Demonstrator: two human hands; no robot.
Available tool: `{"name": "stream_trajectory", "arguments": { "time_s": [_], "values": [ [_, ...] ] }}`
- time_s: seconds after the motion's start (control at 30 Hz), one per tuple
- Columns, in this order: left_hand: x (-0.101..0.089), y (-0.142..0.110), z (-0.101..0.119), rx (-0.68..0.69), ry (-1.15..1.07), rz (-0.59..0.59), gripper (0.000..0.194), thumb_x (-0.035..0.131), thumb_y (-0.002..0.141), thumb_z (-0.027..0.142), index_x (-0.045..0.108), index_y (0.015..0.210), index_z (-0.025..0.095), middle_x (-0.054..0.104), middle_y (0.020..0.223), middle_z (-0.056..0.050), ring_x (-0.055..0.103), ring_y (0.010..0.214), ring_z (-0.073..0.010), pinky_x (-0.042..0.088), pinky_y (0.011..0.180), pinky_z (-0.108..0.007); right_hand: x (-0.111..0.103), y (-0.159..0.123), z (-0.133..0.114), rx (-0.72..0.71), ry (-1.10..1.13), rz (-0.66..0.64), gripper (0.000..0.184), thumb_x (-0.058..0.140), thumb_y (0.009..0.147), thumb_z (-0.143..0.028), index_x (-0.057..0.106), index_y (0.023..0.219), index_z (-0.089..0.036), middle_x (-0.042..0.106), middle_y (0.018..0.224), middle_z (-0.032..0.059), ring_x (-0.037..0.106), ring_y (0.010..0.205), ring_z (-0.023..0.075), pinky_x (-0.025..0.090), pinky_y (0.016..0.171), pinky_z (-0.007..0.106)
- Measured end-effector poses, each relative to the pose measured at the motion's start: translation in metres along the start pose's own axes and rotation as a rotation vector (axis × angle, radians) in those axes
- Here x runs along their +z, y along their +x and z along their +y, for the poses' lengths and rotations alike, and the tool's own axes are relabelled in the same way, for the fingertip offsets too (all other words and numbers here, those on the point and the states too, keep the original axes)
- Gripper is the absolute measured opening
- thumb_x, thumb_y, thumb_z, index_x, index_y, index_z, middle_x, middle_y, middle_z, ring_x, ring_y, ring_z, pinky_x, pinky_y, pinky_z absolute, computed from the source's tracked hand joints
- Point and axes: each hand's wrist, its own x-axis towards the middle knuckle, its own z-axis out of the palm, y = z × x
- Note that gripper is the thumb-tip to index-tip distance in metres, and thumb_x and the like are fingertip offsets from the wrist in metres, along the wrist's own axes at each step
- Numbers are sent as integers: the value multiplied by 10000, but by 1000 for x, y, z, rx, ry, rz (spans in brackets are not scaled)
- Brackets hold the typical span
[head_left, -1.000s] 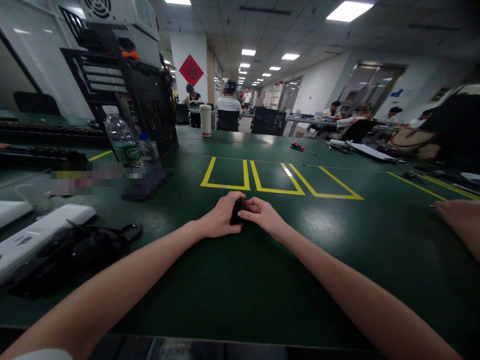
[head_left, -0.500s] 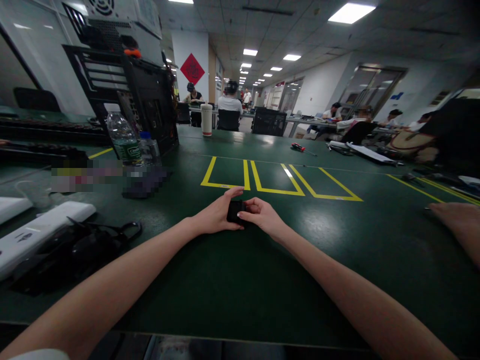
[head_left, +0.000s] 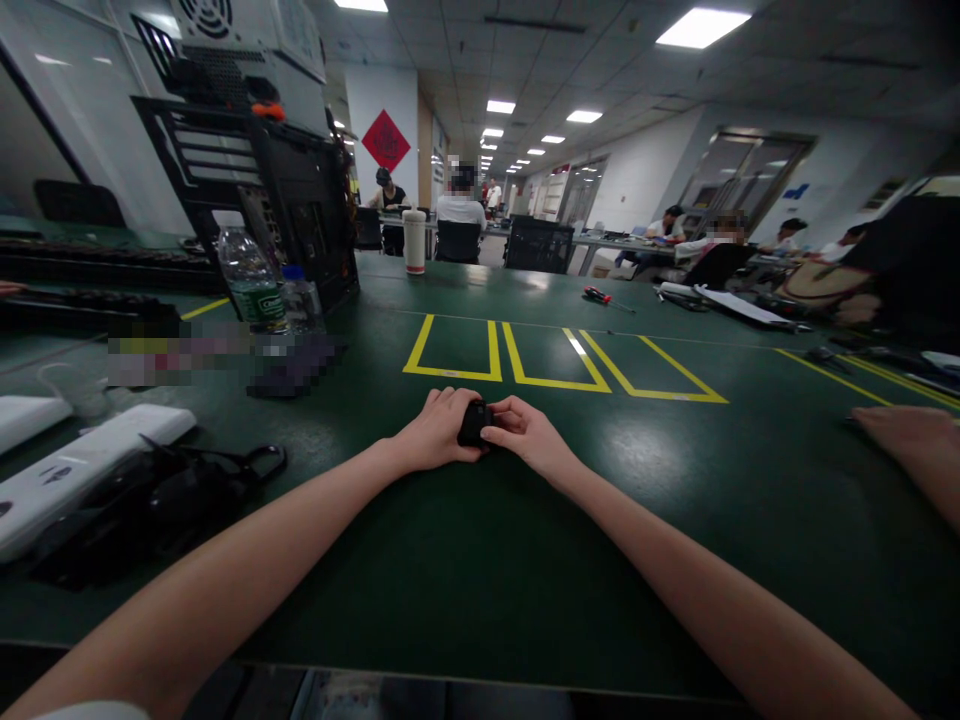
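Both my arms reach forward over the green table [head_left: 480, 580]. My left hand [head_left: 437, 431] and my right hand [head_left: 529, 434] meet just in front of the yellow taped boxes [head_left: 551, 362]. Between them sits a small black object [head_left: 475, 423]. The left fingers curl round its left side, and the right thumb and fingers pinch its right side. Most of the object is hidden by the fingers, so I cannot make out what it is.
Two water bottles [head_left: 253, 282] and a black computer case [head_left: 289, 215] stand at the left back. White flat devices [head_left: 71, 470] and a black strap [head_left: 195, 485] lie at the left. A red-handled screwdriver [head_left: 598, 294] lies far off. Another person's hand [head_left: 911, 440] rests at the right edge.
My left fingers, stretched out half a second ago, have curled back round the black object. Both hands stay in the same spot on the table.
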Motion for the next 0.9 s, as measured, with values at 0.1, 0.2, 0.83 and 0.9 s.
{"name": "stream_trajectory", "arguments": {
  "time_s": [0.1,0.2,0.83,0.9],
  "values": [
    [0,0,-1,13,-1,-3,576,658,634,395,395,1083,148,514,1018,-90,489,889,-253,359,776,-378,0,-1,3,-33,-1,18,228,607,712,-301,514,893,-198,588,895,8,574,856,147,466,786,329],
    [1,1,-1,18,-9,-1,587,662,628,399,391,1085,150,514,1017,-88,489,900,-256,352,784,-378,-1,0,5,-18,17,51,208,547,755,-359,526,886,-199,572,874,14,559,824,139,471,767,333],
    [4,1,-2,12,5,9,591,661,625,394,377,1085,155,517,1018,-81,496,898,-245,345,789,-361,-3,0,3,-30,22,34,234,576,739,-326,513,926,-201,563,914,28,556,846,154,468,778,356],
    [3,1,-2,8,3,8,589,662,625,387,378,1085,154,517,1018,-81,496,901,-244,346,792,-360,-2,2,4,8,36,48,265,584,734,-329,505,949,-196,560,918,34,553,848,155,473,768,349]
  ]
}}
